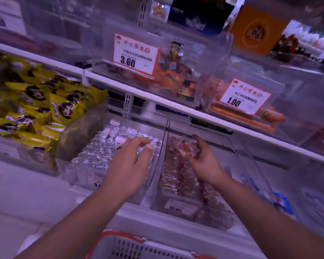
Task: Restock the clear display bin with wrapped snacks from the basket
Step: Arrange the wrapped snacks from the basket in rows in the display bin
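Overhead, right hand (200, 157) grips wrapped snacks (188, 146).

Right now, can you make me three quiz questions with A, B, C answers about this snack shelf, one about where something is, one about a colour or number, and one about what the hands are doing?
1. Where is the basket?
A. Bottom of the view, below the arms
B. On the top shelf
C. Inside a bin

2. What price shows on the upper left price tag?
A. 9.99
B. 3.60
C. 0.25

3. What is the right hand doing?
A. Hanging empty
B. Pressing flat on the shelf
C. Holding a clear-wrapped snack over the clear display bin

Answers: 1 A, its red rim and grey mesh sit at the bottom edge. 2 B, the tag reads 3.60. 3 C, the fingers curl round the wrapper above the bin of similar snacks.
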### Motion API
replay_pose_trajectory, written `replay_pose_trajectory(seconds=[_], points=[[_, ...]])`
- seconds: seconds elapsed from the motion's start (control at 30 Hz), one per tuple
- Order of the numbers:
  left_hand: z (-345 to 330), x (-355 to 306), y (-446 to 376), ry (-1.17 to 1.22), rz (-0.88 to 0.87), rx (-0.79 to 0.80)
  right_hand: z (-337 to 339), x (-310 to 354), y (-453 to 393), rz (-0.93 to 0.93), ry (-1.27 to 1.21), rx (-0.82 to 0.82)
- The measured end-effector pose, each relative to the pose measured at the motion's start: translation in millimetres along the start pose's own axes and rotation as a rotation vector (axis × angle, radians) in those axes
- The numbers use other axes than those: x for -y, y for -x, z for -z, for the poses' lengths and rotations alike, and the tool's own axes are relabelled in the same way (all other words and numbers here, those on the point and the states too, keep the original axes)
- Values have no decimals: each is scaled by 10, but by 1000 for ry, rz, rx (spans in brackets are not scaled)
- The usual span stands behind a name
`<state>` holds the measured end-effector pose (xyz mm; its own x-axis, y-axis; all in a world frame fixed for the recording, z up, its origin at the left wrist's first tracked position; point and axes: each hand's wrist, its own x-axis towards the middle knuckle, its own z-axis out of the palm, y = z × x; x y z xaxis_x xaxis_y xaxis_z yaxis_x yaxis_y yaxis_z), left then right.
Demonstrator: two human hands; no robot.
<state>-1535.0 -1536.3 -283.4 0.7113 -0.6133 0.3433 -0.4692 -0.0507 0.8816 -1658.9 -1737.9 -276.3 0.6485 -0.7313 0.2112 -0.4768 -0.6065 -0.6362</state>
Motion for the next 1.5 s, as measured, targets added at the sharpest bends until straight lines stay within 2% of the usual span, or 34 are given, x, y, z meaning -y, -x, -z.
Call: replay_pose_trajectory(seconds=[0.17,0.27,0.43,0.63,0.83,0.97,1.13,1.37,1.5], points=[[-49,135,-97,-127,36,89,-402,-242,-511,323,407,184],[-37,142,-133,-146,57,102,-565,-452,-625,323,633,246],[-57,112,-147,-168,71,88,-565,-634,-690,161,505,274],[-101,138,-118,-203,61,115,-651,-572,-520,-20,386,184],[-183,120,-67,-228,46,148,-820,-403,-630,87,306,216],[-186,146,-76,-249,45,162,-680,-576,-744,160,604,331],[-171,170,-88,-218,49,171,-509,-598,-820,275,796,419],[-136,162,-69,-220,41,170,-424,-465,-791,289,763,427],[-140,162,-23,-239,-22,156,-270,-350,-658,254,693,367]])
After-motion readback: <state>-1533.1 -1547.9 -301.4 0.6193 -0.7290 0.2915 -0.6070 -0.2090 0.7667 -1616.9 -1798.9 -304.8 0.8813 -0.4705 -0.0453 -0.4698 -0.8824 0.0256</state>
